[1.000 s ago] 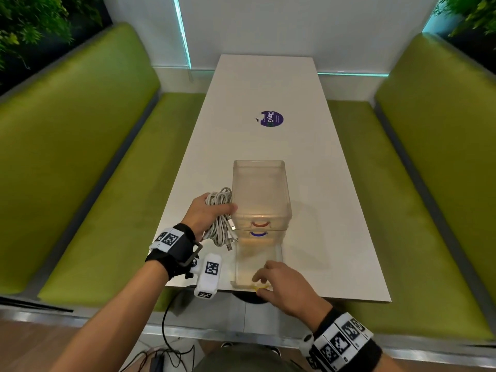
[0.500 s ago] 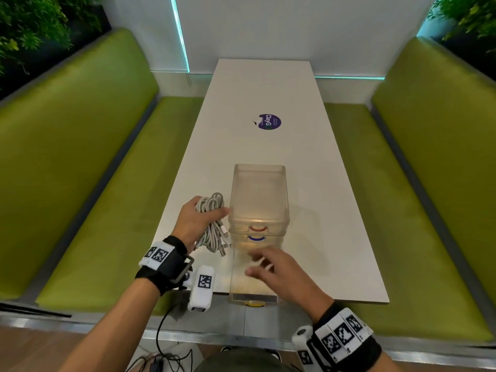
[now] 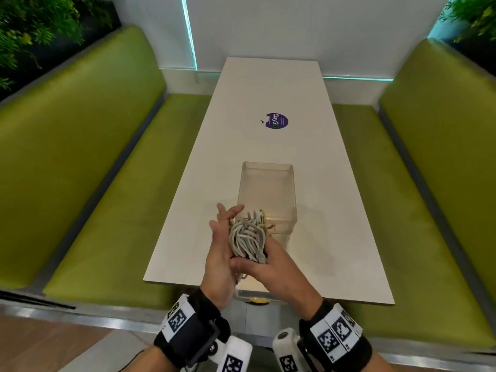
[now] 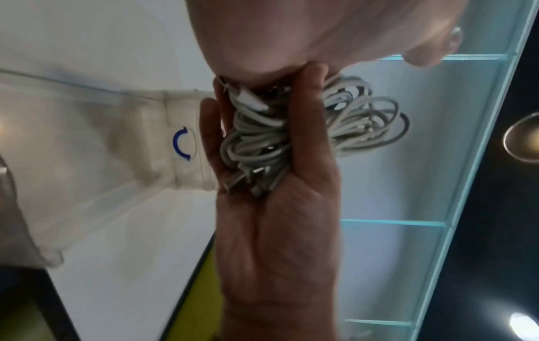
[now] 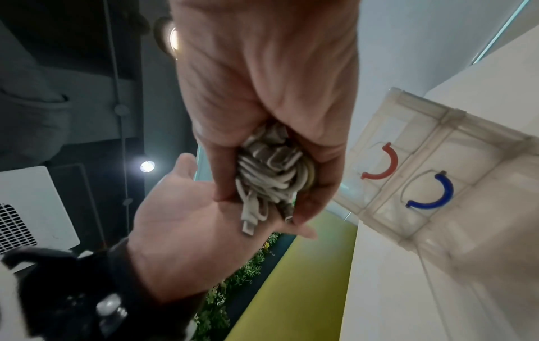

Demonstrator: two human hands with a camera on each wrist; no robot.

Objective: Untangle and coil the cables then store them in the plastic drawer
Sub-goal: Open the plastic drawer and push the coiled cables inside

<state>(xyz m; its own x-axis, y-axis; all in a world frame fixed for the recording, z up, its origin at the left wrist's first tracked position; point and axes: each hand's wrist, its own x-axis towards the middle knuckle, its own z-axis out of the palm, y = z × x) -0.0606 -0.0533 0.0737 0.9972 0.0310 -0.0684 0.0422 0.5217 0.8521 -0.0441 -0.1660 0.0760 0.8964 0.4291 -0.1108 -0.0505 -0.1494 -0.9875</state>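
A bundle of white cables (image 3: 248,237) hangs in the air between both hands, over the pulled-out bottom drawer (image 3: 249,292) of a translucent plastic drawer unit (image 3: 267,189). My right hand (image 3: 268,267) grips the bundle from the right, fingers and thumb curled round it (image 5: 274,175). My left hand (image 3: 224,226) lies flat against the left side with straight, spread fingers. In the left wrist view the loops (image 4: 358,120) and metal plugs rest on the open left palm (image 4: 277,230). The unit's upper drawers carry a red handle (image 5: 382,161) and a blue handle (image 5: 431,193).
The unit stands near the front of a long white table (image 3: 268,89) bearing a purple round sticker (image 3: 276,121). Green padded benches (image 3: 94,210) (image 3: 429,210) run along both sides. The open drawer's yellow handle (image 3: 257,300) juts past the table's near edge.
My left hand lifted the bundle from the table left of the unit to above the open drawer and opened flat. My right hand left the drawer front and took hold of the bundle.
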